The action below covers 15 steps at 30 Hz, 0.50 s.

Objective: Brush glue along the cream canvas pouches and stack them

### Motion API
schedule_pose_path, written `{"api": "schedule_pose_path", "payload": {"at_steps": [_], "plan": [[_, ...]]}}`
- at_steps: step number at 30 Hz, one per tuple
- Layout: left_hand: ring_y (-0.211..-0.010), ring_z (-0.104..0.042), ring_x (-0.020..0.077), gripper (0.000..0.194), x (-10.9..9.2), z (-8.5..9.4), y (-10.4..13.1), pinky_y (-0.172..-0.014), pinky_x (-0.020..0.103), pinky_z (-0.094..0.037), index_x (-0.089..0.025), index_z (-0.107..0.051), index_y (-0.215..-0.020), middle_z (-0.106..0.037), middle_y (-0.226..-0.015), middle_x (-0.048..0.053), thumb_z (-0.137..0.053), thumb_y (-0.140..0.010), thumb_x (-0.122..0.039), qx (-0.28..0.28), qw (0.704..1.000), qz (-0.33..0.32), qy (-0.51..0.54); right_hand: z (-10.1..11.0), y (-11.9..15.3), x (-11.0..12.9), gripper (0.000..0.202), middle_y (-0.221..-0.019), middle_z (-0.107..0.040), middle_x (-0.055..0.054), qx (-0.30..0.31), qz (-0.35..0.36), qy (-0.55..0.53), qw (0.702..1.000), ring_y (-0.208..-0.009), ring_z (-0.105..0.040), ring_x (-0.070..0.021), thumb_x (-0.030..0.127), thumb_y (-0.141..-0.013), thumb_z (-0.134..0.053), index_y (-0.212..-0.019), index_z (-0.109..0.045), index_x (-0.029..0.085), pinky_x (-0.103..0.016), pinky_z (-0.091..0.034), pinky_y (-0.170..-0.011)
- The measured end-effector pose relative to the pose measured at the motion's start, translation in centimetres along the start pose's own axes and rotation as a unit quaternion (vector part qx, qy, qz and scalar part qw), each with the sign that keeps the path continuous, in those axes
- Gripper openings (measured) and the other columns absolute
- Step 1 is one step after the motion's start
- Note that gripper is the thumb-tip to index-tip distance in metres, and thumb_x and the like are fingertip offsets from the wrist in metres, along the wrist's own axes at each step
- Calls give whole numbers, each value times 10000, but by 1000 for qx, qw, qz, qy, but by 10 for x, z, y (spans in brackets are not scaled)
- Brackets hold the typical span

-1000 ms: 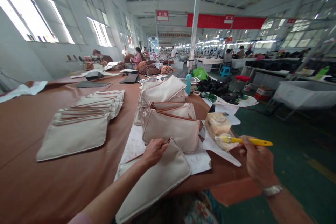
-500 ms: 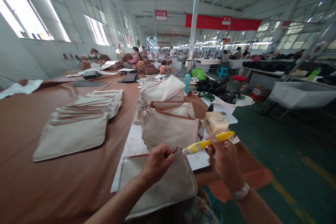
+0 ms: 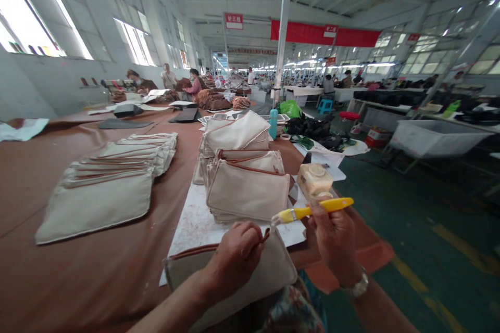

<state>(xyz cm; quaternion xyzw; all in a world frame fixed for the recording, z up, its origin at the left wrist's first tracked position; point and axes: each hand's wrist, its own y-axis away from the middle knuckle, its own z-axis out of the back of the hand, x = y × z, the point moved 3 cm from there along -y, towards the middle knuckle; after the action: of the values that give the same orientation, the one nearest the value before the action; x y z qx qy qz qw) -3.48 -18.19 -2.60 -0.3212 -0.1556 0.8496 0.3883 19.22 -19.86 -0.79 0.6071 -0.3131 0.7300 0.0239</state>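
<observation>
A beige fabric piece (image 3: 279, 263) with brown edging lies at the near edge, partly over my lap. My left hand (image 3: 240, 255) is closed on its brown top edge, pinching it near the right corner. My right hand (image 3: 334, 237) grips a brush (image 3: 312, 209) with a yellow handle, its pale bristles at that corner. Just beyond is a stack of similar beige pieces (image 3: 248, 190) on white paper (image 3: 187, 223). A cream-coloured container (image 3: 314, 179) stands behind my right hand.
Fanned beige pieces (image 3: 97, 200) lie on the brown-covered table (image 3: 117, 276) at left. Behind the stack are a blue bottle (image 3: 273, 124), a green bag (image 3: 290, 109) and black material (image 3: 312, 129). Farther back, people sit and stand. A white bin (image 3: 439, 138) stands at right.
The held piece's brown edge has shifted down and left, with its right corner tilted up. My left hand has moved slightly down. The whole view has shifted a little.
</observation>
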Motion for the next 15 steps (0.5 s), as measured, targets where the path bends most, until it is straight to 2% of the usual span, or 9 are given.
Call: {"api": "schedule_pose_path", "payload": {"at_steps": [3, 6, 12, 13, 15], "plan": [[-764, -540, 152, 165, -21, 10, 3, -768, 302, -450, -195, -515, -830, -643, -864, 36, -440, -923, -81, 20, 992, -113, -49, 12, -7, 11, 385, -621, -522, 11, -18, -38, -64, 997, -541, -492, -153, 548, -888, -702, -859, -636, 170, -234, -406, -493], [-797, -541, 155, 165, -34, 17, 7, -832, 328, -449, -180, -522, -881, -649, -923, 43, -425, -926, -54, 37, 981, -179, -64, 15, -12, 20, 392, -601, -500, 15, 35, -68, -92, 993, -518, -457, -137, 534, -856, -742, -782, -615, 171, -221, -376, -468], [-815, -550, 155, 184, -39, 15, 11, -887, 355, -426, -173, -538, -950, -647, -981, 56, -390, -948, -63, 85, 976, -187, -69, 14, -14, 32, 428, -553, -458, 26, 195, -137, -96, 967, -473, -385, -104, 560, -850, -729, -754, -618, 158, -189, -316, -426], [-814, -550, 156, 188, -39, 14, 11, -883, 357, -424, -176, -536, -949, -648, -984, 57, -382, -952, -68, 93, 976, -187, -68, 15, -15, 33, 422, -551, -450, 31, 203, -145, -99, 963, -468, -371, -98, 555, -851, -730, -757, -617, 159, -182, -305, -421], [-816, -550, 157, 183, -40, 13, 11, -878, 356, -421, -179, -525, -928, -649, -987, 57, -381, -950, -70, 98, 974, -192, -65, 19, -18, 37, 412, -559, -449, 32, 176, -131, -101, 970, -477, -369, -95, 547, -844, -738, -763, -618, 162, -175, -306, -426]]}}
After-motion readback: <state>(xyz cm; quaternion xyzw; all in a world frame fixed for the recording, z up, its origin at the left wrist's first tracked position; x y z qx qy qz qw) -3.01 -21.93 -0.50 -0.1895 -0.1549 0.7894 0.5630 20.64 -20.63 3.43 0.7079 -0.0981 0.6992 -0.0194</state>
